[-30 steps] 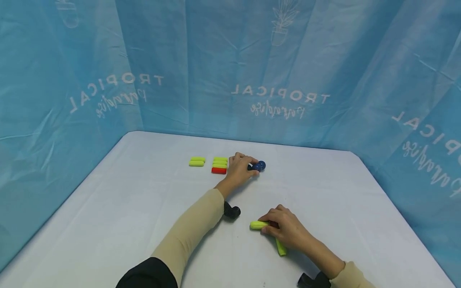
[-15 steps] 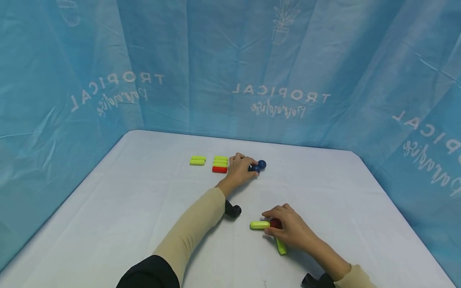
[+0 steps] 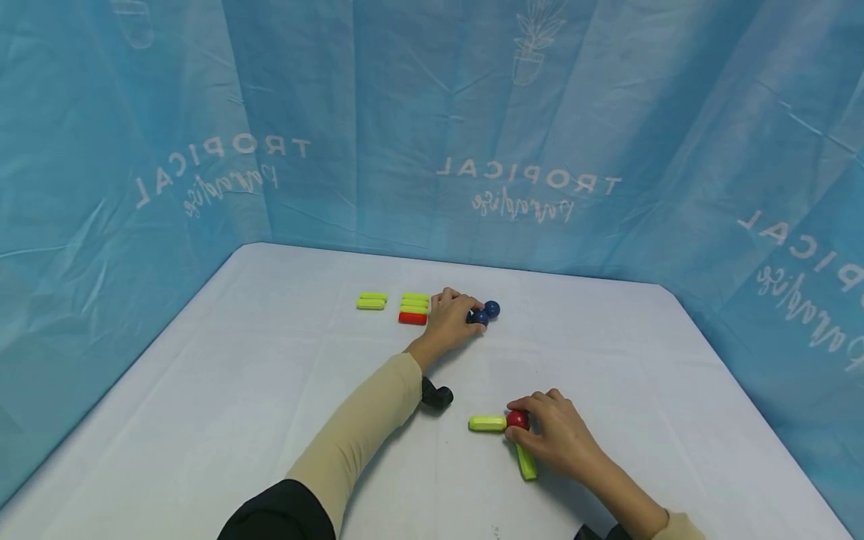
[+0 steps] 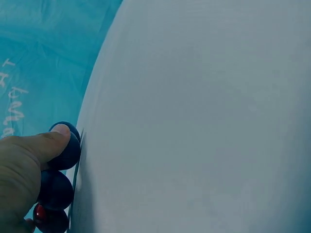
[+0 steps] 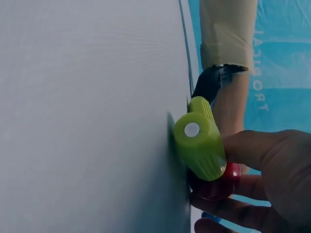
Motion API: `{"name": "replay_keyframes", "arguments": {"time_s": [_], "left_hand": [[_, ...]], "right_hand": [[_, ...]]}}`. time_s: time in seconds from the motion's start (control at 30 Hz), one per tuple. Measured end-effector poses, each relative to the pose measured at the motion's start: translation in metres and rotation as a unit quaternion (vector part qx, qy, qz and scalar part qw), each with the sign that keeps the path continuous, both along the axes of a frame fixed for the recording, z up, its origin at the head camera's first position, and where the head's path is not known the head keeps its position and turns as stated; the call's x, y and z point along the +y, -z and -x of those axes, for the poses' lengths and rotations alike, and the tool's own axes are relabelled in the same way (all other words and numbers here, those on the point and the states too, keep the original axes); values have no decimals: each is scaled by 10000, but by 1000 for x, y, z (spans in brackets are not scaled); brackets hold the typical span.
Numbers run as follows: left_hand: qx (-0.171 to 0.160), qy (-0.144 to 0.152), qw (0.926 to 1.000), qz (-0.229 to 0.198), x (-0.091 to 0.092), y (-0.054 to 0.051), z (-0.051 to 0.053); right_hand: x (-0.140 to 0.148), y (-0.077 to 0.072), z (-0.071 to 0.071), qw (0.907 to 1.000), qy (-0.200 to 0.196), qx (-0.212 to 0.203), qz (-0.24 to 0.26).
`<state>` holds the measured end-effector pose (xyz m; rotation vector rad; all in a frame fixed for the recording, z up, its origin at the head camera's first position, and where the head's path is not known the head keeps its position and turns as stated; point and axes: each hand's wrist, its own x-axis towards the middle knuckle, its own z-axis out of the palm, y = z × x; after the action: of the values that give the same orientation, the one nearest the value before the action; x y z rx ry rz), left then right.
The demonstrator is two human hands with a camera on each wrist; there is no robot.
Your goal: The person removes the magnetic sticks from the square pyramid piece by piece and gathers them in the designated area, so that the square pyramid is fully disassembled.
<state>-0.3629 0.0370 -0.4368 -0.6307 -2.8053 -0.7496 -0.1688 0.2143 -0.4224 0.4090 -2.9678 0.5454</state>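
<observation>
At the far side of the table, my left hand (image 3: 448,321) holds a dark blue ball (image 3: 480,317) between thumb and fingers. Another blue ball (image 3: 492,308) lies beside it. The left wrist view shows the thumb on a dark ball (image 4: 65,155), with more dark balls below. Nearer the front, my right hand (image 3: 556,435) has thumb and fingers round a red ball (image 3: 517,421). One yellow-green stick (image 3: 487,424) joins the ball from the left; a second green stick (image 3: 526,462) points toward the front. In the right wrist view, the thumb touches a green stick (image 5: 199,150).
Left of my left hand, several yellow-green sticks (image 3: 415,303) lie stacked side by side with a red stick (image 3: 412,319). Further left lies a pair of green sticks (image 3: 371,301). A blue printed curtain (image 3: 378,150) surrounds the white table (image 3: 236,375).
My right hand has shifted slightly right and its fingers have moved from the left stick onto the red ball, which now shows. The left hand's blue ball has moved slightly apart from the other.
</observation>
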Motion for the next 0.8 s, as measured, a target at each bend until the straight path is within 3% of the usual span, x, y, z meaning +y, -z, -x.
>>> {"name": "replay_keyframes", "arguments": {"time_s": [0.13,0.23,0.43,0.5,0.67,0.8], "left_hand": [[203,-16,9997,-107,-6,-3,-8],[349,-110,9979,-535,-16,-9,-20],[306,-109,9857,-1655,-48,-16,-63],[46,-24,9835,-1810,-60,-15,-80],[-1053,410,9786,-1721,-83,-6,-126],[-1395,884,9751,-1480,-87,2,-154]], "right_hand": [[-1,3,0,9999,-1,-5,157],[-1,4,0,9995,36,-73,295],[-2,4,2,9987,60,-56,512],[-2,4,2,9984,39,-25,560],[-3,3,2,9981,-4,19,610],[-4,4,2,9983,25,-29,582]]}}
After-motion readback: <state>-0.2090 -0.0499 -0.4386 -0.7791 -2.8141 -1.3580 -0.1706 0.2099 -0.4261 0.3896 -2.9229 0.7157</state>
